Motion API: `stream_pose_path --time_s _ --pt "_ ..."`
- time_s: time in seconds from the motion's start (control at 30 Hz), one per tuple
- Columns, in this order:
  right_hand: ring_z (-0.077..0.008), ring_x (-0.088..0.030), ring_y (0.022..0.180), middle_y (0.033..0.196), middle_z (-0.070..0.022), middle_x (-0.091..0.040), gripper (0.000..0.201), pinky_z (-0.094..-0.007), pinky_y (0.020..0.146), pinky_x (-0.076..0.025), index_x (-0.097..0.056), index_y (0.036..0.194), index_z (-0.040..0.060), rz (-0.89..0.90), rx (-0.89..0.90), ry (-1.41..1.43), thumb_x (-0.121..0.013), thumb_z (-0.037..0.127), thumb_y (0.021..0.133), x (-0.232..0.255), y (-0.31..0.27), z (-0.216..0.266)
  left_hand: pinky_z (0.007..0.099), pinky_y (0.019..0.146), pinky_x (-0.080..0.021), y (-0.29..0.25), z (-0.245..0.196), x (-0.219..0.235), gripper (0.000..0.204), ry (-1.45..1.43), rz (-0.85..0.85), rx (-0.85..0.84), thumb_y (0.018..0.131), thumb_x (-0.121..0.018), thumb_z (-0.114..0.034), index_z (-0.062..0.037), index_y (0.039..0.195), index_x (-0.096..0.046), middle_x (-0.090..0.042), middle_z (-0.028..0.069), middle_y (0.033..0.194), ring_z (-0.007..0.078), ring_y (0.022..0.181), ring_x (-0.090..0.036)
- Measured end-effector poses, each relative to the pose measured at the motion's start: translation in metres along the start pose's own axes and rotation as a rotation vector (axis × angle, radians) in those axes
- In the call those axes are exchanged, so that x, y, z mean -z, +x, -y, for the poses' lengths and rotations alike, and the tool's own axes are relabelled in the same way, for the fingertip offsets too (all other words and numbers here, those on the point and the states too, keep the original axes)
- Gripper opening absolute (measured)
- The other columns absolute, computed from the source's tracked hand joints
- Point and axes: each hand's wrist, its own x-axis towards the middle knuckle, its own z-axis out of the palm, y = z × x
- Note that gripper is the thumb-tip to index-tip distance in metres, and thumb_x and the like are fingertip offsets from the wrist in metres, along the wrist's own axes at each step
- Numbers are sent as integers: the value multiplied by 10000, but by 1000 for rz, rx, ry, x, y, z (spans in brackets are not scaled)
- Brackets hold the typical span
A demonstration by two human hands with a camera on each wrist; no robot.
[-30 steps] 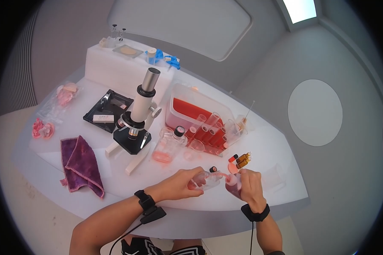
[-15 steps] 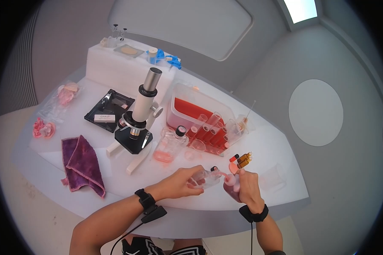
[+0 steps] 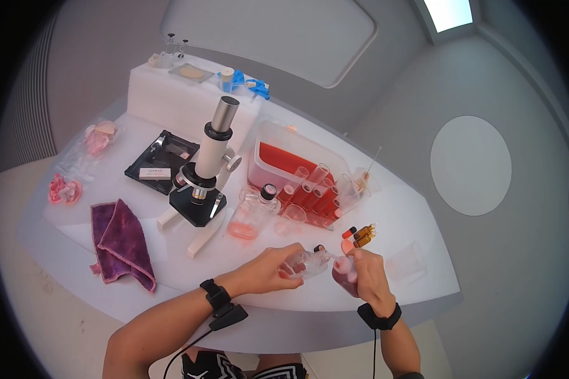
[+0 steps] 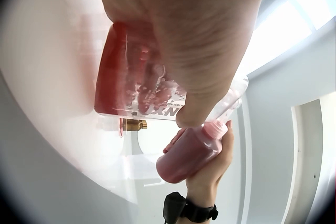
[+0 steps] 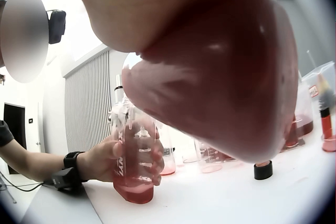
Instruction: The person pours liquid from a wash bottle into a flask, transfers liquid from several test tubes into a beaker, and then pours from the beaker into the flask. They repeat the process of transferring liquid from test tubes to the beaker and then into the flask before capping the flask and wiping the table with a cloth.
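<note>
purple cloth [image 3: 123,246]: folded, left of the microscope [image 3: 202,183] and well apart from my work.
left hand [image 3: 275,270]: nearer me than the microscope and to its right, fingers and thumb curled round the clear bottle [image 3: 305,265], forearm slanting in from the left with the wrist about straight.
clear bottle: right of the microscope, on my side of it, about upright, with a little red liquid [image 5: 135,192] at the bottom; i judge it best kept still, mouth steady, and not crushed by my fingers.
black cap [image 3: 320,248]: right of the microscope, just beyond the clear bottle; i'd keep my knuckles off it.
spout [image 3: 332,255]: farther right of the microscope, aimed at the clear bottle's mouth; how far in i can't tell. aiming inside the rim and squeezing gently should spare drips.
squeeze bottle [image 3: 346,280]: right of the microscope, past the spout, its top leaning towards the clear bottle.
right hand [image 3: 374,283]: farthest right of the microscope, wrapped round the squeeze bottle, forearm rising from below; a slow, even press seems right.
</note>
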Motion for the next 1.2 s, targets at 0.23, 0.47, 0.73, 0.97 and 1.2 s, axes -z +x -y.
stream_pose_path --time_s 0.23,0.47,0.73,0.97,1.2 --pt "-310 -599 539 633 -116 -575 190 -412 511 -473 -636 959 -71 -108 387 -327 -654 117 981 -7 -1 -31 382 874 -585 0 -4 3 497 20 -15 -17 902 -796 -220 -23 1284 -548 -740 207 1097 307 948 -736" --pt "-340 -595 527 650 -144 -574 219 -426 486 -475 -600 1030 -96 -85 557 -509 -702 70 930 6 5 -20 375 853 -572 0 -5 1 478 34 2 -3 901 -794 -213 -25 1270 -554 -741 193 1059 296 909 -724" --pt "-382 -633 632 701 -173 -605 342 -445 605 -507 -640 1002 -48 86 -2 4 -494 240 1114 7 2 -9 358 853 -566 0 -2 1 508 25 -21 -13 885 -815 -212 -34 1294 -572 -750 177 1013 246 923 -736" --pt "-340 -619 537 672 -156 -608 185 -418 457 -472 -613 1017 -127 -103 604 -533 -677 31 945 2 1 -25 378 860 -563 -1 -5 2 465 32 -7 -30 889 -788 -213 -28 1255 -568 -743 195 1056 315 916 -717" --pt "-374 -583 566 648 -165 -586 351 -456 562 -471 -603 809 -46 -29 235 -220 -523 185 1062 7 6 -14 367 825 -557 0 -6 2 461 33 -9 -22 887 -789 -219 -29 1242 -566 -744 181 1041 272 879 -706"
